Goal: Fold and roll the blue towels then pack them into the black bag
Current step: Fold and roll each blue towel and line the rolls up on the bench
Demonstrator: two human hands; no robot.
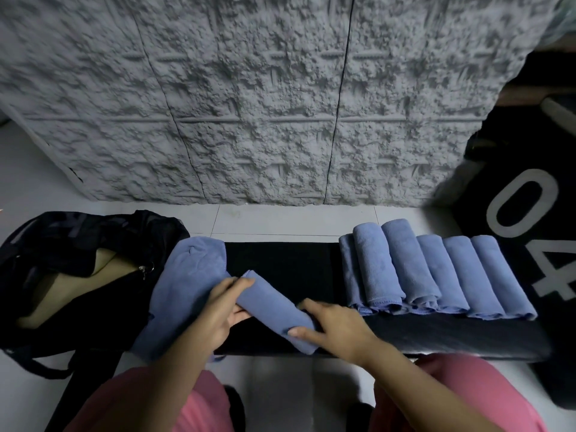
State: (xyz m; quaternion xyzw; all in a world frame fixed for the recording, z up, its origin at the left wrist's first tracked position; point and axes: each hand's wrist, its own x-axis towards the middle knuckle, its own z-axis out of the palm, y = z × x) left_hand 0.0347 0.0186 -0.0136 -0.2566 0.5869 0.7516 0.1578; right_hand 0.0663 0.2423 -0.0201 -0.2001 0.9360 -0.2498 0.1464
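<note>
Head view: I see the blue towel (274,307) lying slantwise across the middle of the black bench (280,260), part of it wound into a tight roll and the loose remainder spread flat toward the left, where it reaches the black bag (62,244). The left hand (215,313) has its fingers curled round the far end of the roll; the right hand (339,325) pinches the near end, thumb pressed on the cloth's edge. The bag sits at the bench's left end with its mouth open, and I can see no towel inside it. Six rolled towels (436,269) lie side by side on the bench to the right, touching one another. I judge the cloth light, soft and limp, with a nap that clings to itself, so a roll will slacken if let go. I would take each roll round its middle, palm over the loose outer edge, and squeeze lightly so it keeps its shape on the way to the bag.
</note>
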